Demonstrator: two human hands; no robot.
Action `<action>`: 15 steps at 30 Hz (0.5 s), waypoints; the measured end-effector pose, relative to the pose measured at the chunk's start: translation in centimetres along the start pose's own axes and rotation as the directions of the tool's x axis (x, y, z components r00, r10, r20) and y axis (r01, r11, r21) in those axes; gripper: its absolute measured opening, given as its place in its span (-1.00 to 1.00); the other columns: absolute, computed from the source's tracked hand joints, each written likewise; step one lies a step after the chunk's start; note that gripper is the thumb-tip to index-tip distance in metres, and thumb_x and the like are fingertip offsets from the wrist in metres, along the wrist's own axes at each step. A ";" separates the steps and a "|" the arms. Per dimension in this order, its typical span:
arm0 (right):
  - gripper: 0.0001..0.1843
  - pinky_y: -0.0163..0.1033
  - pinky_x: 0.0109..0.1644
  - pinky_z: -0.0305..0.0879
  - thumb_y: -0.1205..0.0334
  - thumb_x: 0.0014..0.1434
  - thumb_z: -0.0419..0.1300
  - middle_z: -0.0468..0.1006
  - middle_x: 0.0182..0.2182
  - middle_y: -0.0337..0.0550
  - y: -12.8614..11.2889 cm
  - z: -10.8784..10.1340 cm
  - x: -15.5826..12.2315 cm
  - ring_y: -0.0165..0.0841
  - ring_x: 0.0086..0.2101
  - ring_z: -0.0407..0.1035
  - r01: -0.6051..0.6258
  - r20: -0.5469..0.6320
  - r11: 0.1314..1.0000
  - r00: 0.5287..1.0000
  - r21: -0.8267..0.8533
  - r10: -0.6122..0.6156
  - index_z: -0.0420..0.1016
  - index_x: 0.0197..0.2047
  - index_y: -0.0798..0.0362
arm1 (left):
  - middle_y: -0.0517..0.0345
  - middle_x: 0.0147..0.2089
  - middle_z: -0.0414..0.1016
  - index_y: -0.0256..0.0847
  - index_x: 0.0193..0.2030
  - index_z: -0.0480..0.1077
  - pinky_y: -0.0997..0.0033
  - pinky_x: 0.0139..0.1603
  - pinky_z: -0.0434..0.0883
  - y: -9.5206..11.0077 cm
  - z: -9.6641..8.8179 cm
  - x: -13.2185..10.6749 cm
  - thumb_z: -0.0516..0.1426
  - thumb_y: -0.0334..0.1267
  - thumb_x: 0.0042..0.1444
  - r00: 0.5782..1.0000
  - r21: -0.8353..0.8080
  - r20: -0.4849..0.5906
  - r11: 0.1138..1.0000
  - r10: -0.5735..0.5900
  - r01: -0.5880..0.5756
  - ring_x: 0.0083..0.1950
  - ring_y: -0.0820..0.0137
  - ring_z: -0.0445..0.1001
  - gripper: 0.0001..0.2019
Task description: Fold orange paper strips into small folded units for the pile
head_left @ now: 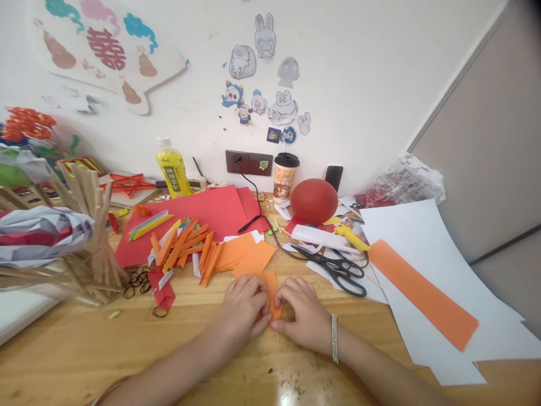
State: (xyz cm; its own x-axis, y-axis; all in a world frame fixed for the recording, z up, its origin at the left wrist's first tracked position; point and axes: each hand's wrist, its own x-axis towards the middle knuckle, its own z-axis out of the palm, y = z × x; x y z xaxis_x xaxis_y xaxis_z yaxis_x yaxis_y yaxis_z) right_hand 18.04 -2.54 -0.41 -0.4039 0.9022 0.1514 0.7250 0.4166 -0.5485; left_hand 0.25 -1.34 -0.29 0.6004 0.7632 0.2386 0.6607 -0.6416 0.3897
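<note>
A small piece of orange paper (pixel 273 287) lies on the wooden table (pixel 76 349) in front of me, and both hands press on it. My left hand (pixel 244 307) covers its left side with fingers curled and tips pinching the paper's edge. My right hand (pixel 302 313), with a bracelet on the wrist, pinches the right side, thumb and fingertips meeting the left hand's. Most of the paper is hidden under the fingers. Just beyond it lie flat orange sheets (pixel 249 255) and a heap of folded orange strips (pixel 186 245).
Black scissors (pixel 338 268) lie right of the hands. A long orange strip (pixel 422 293) rests on white sheets (pixel 422 225) at the right. Red paper (pixel 211 211), a yellow bottle (pixel 172 172), a cup (pixel 285 177), a red dome (pixel 313 200) and a black cable stand behind. Wooden sticks (pixel 93 225) at left.
</note>
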 end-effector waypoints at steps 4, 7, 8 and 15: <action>-0.85 -0.23 -0.16 0.07 0.41 0.01 0.20 0.34 -0.36 -0.28 0.1 0.1 0.2 -0.33 -0.26 0.19 0.011 0.007 1.000 1.000 -0.018 -0.011 0.30 -0.38 0.02 | 0.14 -0.25 0.31 -0.20 -0.47 0.30 0.27 -0.17 0.22 0.0 0.0 0.0 0.12 -0.39 0.02 1.000 0.011 -0.013 1.000 0.003 -0.003 -0.17 0.27 0.27 -0.91; -0.81 -0.24 -0.18 0.08 0.53 0.05 0.08 0.35 -0.38 -0.27 0.2 0.0 0.3 -0.34 -0.27 0.20 0.006 -0.005 1.000 1.000 -0.004 -0.006 0.29 -0.38 0.03 | 0.13 -0.24 0.31 -0.20 -0.48 0.29 0.26 -0.16 0.22 0.1 0.0 0.0 0.11 -0.42 0.01 1.000 0.014 -0.018 1.000 0.001 0.000 -0.16 0.26 0.27 -0.90; -0.80 -0.24 -0.19 0.08 0.55 0.06 0.05 0.35 -0.39 -0.27 0.2 0.0 0.3 -0.35 -0.28 0.20 -0.004 -0.017 1.000 1.000 0.015 0.005 0.28 -0.37 0.03 | 0.13 -0.24 0.31 -0.20 -0.48 0.29 0.26 -0.15 0.22 0.1 0.0 0.1 0.11 -0.42 0.00 1.000 0.012 -0.021 1.000 0.001 0.000 -0.16 0.26 0.27 -0.90; -0.62 -0.17 -0.16 0.08 0.18 -0.14 0.35 0.35 -0.31 -0.25 0.0 0.3 -0.1 -0.27 -0.26 0.19 0.004 -0.039 1.000 0.999 -0.020 -0.004 0.26 -0.30 0.02 | 0.13 -0.24 0.32 -0.20 -0.45 0.30 0.27 -0.15 0.24 0.0 -0.2 0.0 0.14 -0.37 0.01 1.000 0.003 0.004 1.000 -0.013 0.013 -0.16 0.26 0.27 -0.91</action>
State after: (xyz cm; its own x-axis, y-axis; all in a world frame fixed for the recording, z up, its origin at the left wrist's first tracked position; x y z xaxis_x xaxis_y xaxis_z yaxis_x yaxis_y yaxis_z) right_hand 17.92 -2.67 -0.71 -0.3852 0.9040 0.1856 0.7343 0.4220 -0.5316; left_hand 0.17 -1.31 -0.09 0.5934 0.7714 0.2297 0.6699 -0.6316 0.3904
